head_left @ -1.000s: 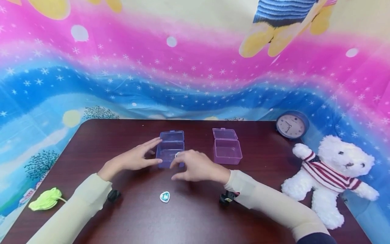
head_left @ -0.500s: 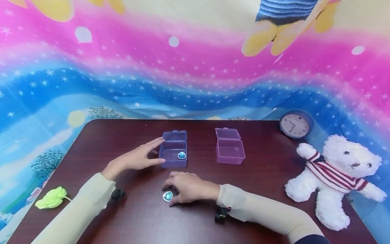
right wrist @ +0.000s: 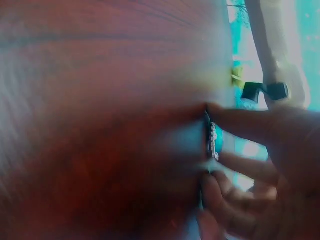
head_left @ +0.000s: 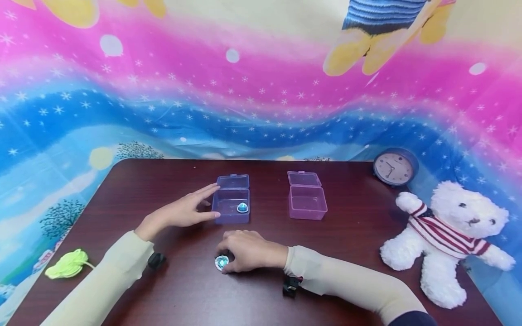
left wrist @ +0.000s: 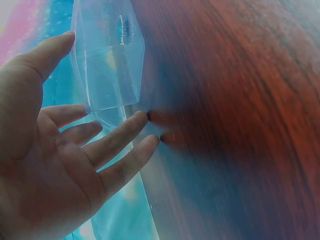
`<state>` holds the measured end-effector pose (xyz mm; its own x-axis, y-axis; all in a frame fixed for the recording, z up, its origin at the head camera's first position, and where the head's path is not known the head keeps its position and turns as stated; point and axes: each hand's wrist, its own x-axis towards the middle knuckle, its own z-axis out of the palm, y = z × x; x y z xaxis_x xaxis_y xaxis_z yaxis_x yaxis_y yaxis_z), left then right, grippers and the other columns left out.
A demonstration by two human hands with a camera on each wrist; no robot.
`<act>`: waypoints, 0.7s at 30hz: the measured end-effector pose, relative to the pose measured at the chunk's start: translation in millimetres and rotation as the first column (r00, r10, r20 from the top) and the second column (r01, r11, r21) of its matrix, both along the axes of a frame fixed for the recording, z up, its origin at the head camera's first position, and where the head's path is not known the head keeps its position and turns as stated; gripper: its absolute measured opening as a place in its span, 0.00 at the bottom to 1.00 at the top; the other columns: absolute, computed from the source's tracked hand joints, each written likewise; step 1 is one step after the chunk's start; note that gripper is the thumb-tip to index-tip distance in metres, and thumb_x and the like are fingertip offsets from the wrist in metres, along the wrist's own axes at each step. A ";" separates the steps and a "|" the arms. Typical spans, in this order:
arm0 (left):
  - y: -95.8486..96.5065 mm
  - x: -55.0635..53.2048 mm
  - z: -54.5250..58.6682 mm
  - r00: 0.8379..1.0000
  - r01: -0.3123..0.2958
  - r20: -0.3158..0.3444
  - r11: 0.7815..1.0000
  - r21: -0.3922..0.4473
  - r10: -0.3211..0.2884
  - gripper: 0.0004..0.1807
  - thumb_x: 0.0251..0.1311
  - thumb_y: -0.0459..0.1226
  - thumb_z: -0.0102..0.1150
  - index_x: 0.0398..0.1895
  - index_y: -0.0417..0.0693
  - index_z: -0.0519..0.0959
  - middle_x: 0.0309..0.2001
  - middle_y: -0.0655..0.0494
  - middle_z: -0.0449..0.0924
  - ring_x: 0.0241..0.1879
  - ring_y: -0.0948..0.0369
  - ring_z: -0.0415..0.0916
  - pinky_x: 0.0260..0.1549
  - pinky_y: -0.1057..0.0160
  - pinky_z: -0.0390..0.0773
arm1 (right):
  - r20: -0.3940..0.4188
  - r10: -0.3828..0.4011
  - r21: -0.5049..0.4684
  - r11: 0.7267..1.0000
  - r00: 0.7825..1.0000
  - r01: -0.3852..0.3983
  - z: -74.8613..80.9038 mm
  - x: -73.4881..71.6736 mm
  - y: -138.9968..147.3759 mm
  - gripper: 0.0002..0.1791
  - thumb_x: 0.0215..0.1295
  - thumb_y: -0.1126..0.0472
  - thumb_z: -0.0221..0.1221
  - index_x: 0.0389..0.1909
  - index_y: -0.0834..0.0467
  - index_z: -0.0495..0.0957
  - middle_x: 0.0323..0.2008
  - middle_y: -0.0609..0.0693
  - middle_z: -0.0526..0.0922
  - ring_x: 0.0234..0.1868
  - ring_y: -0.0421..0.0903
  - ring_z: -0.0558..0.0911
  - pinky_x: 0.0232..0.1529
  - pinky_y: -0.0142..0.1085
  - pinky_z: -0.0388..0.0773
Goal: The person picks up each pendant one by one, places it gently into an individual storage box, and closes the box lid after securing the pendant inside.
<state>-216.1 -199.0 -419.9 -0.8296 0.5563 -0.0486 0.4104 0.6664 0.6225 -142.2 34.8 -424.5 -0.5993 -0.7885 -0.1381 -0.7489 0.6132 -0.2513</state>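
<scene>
A translucent blue box (head_left: 230,218) stands on the table with its lid flipped back. Inside, at its right side, lies a blue gem (head_left: 242,207) with a beaded white rim. My left hand (head_left: 181,212) rests its straight, spread fingers against the box's left side; in the left wrist view the thumb (left wrist: 57,49) reaches its upper edge. Nearer me, my right hand (head_left: 253,251) pinches a heart-shaped blue gem (head_left: 221,262) between thumb and fingers. The right wrist view shows this gem (right wrist: 214,140) edge-on at the tabletop, between the fingertips.
To the right stands a pink box (head_left: 307,213), its lid also back. A round clock (head_left: 393,167) sits at the far right corner, behind a white teddy bear (head_left: 440,244) in a striped sweater. A bright green item (head_left: 67,264) lies at the left edge. A printed curtain hangs behind.
My right hand has moved from the blue box's front right towards me, down to the heart-shaped gem, and grips it. The gem in the box is uncovered. My left hand stays at the box.
</scene>
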 end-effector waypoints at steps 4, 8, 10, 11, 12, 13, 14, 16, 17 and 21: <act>-0.1 0.2 0.0 1.000 -0.005 0.014 1.000 -0.001 0.005 0.48 0.68 0.53 0.63 0.82 0.41 0.53 0.82 0.36 0.48 0.61 0.44 0.81 0.65 0.40 0.75 | -0.083 -0.065 0.001 0.998 0.994 0.065 -3.0 5.9 -3.0 0.21 0.55 0.37 0.73 0.47 0.41 0.87 0.39 0.38 0.82 0.35 0.37 0.82 0.23 0.31 0.71; 0.1 -0.2 1.0 1.000 -0.012 0.015 1.000 0.006 0.012 0.48 0.68 0.53 0.63 0.82 0.42 0.53 0.82 0.37 0.48 0.61 0.43 0.81 0.64 0.40 0.76 | -0.108 -0.094 -0.002 0.995 0.990 0.095 -3.3 7.8 -4.5 0.17 0.57 0.41 0.72 0.44 0.42 0.86 0.37 0.39 0.81 0.32 0.37 0.80 0.21 0.31 0.70; 0.3 -0.4 1.3 1.000 -0.011 0.014 1.000 0.010 0.011 0.48 0.68 0.52 0.63 0.82 0.42 0.53 0.82 0.37 0.48 0.61 0.43 0.81 0.63 0.40 0.77 | -0.080 -0.099 -0.010 0.995 0.992 0.099 -2.5 7.6 -3.8 0.17 0.57 0.45 0.73 0.47 0.41 0.86 0.40 0.40 0.81 0.32 0.36 0.79 0.22 0.30 0.70; 0.3 -0.4 1.4 1.000 -0.010 0.015 1.000 0.010 0.009 0.48 0.68 0.52 0.63 0.82 0.42 0.53 0.82 0.36 0.48 0.61 0.43 0.81 0.63 0.40 0.77 | -0.062 -0.102 -0.015 0.995 0.993 0.101 -1.9 7.8 -3.1 0.18 0.57 0.46 0.73 0.49 0.41 0.86 0.41 0.40 0.80 0.33 0.36 0.78 0.23 0.30 0.70; 0.5 -0.4 1.3 1.000 -0.007 0.015 1.000 0.010 0.007 0.48 0.69 0.52 0.63 0.82 0.41 0.53 0.82 0.36 0.48 0.61 0.43 0.81 0.63 0.41 0.77 | -0.056 -0.100 -0.016 0.995 0.993 0.100 -1.8 8.2 -2.4 0.19 0.58 0.46 0.73 0.50 0.41 0.86 0.41 0.41 0.80 0.33 0.35 0.78 0.23 0.29 0.70; 0.6 -0.4 1.4 1.000 -0.006 0.017 1.000 0.011 0.006 0.48 0.69 0.52 0.63 0.82 0.41 0.53 0.82 0.36 0.48 0.61 0.43 0.81 0.63 0.41 0.77 | -0.052 -0.099 -0.020 0.995 0.994 0.098 -1.8 8.7 -1.8 0.19 0.58 0.46 0.72 0.51 0.42 0.85 0.42 0.41 0.79 0.33 0.35 0.78 0.24 0.29 0.70; 0.6 -0.3 1.4 1.000 -0.006 0.018 1.000 0.012 0.006 0.47 0.69 0.52 0.63 0.82 0.41 0.53 0.82 0.36 0.48 0.61 0.43 0.81 0.63 0.41 0.78 | -0.053 -0.097 -0.023 0.995 0.994 0.095 -1.9 9.3 -1.4 0.19 0.59 0.45 0.72 0.51 0.42 0.85 0.41 0.41 0.79 0.33 0.35 0.78 0.24 0.28 0.70; 0.7 -0.2 1.5 1.000 -0.007 0.020 1.000 0.015 0.007 0.47 0.69 0.52 0.63 0.82 0.41 0.53 0.82 0.36 0.48 0.61 0.43 0.81 0.63 0.41 0.78 | -0.072 -0.091 -0.027 0.996 0.993 0.089 -3.1 10.0 -0.9 0.19 0.60 0.44 0.72 0.50 0.45 0.85 0.39 0.41 0.78 0.32 0.35 0.77 0.24 0.27 0.70; 0.7 0.0 1.6 1.000 -0.008 0.022 1.000 0.017 0.007 0.47 0.69 0.52 0.63 0.82 0.41 0.53 0.82 0.36 0.48 0.61 0.42 0.80 0.63 0.40 0.78 | -0.086 -0.084 -0.027 0.996 0.993 0.082 -3.6 10.1 -1.0 0.18 0.61 0.44 0.71 0.48 0.46 0.85 0.38 0.41 0.78 0.31 0.35 0.77 0.23 0.27 0.70; 1.1 0.9 0.9 1.000 -0.006 0.024 1.000 0.015 0.006 0.47 0.69 0.52 0.63 0.82 0.41 0.53 0.82 0.36 0.47 0.62 0.42 0.80 0.63 0.40 0.77 | -0.096 -0.056 -0.021 0.998 0.994 0.054 -5.4 7.9 -0.7 0.16 0.61 0.44 0.71 0.44 0.48 0.85 0.35 0.41 0.77 0.30 0.33 0.75 0.23 0.26 0.69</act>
